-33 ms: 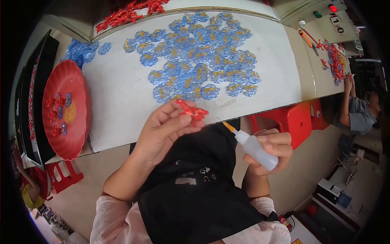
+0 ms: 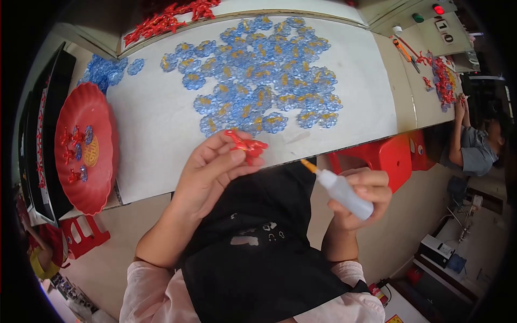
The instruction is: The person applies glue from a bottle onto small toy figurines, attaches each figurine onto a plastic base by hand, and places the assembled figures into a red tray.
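Note:
My left hand (image 2: pixel 207 169) pinches a small glossy red figurine (image 2: pixel 246 146), apparently animal-shaped, just above the table's near edge. To the right, my right hand (image 2: pixel 362 196) wraps round a translucent white squeeze bottle (image 2: pixel 344 195) with an orange needle tip. That tip points up and left toward the figurine, with a gap between them. Beyond both hands, many clear blue flower-shaped pieces (image 2: pixel 262 72) with yellow marks lie spread on white paper (image 2: pixel 156 118).
At the left stands a red scalloped tray (image 2: pixel 102 185) holding several red and blue pieces. Loose blue pieces (image 2: pixel 102 70) are heaped behind it. Red figurines (image 2: pixel 172 19) fill a ledge at the back. A cutter (image 2: pixel 401 48) lies right, near a co-worker (image 2: pixel 474 145). A red stool (image 2: pixel 396 164) stands below.
My left hand with the figurine has shifted slightly left. The bottle in my right hand has moved a little right, widening the gap between its tip and the figurine.

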{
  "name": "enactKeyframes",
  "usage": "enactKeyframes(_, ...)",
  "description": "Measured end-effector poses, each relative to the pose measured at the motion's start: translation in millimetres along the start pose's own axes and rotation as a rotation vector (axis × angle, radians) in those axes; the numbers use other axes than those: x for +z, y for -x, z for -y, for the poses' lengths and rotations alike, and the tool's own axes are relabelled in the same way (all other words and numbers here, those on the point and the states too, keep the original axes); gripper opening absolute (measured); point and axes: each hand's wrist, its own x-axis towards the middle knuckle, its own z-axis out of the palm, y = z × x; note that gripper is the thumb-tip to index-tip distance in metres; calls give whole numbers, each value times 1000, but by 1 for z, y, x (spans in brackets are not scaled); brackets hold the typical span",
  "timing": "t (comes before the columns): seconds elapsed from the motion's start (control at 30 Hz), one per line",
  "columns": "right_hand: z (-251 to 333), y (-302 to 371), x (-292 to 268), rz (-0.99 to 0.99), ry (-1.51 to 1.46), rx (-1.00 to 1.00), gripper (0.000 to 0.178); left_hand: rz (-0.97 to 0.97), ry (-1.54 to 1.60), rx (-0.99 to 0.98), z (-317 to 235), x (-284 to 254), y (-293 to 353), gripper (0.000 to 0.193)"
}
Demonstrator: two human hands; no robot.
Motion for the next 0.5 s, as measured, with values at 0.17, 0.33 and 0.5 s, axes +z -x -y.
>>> enactKeyframes(0.17, -41, -14, -58, 222, 328, 273, 37, -67, -8, 100, -14, -9, -7, 23)
enactKeyframes(0.33, -59, -27, -32, 218, 427, 227, 32, -88, -49, 136, -15, -6, -8, 23)
enactKeyframes(0.5, -48, -26, -8, 353, 903, 163, 31, -77, -28, 88, -20, -6, 0, 22)
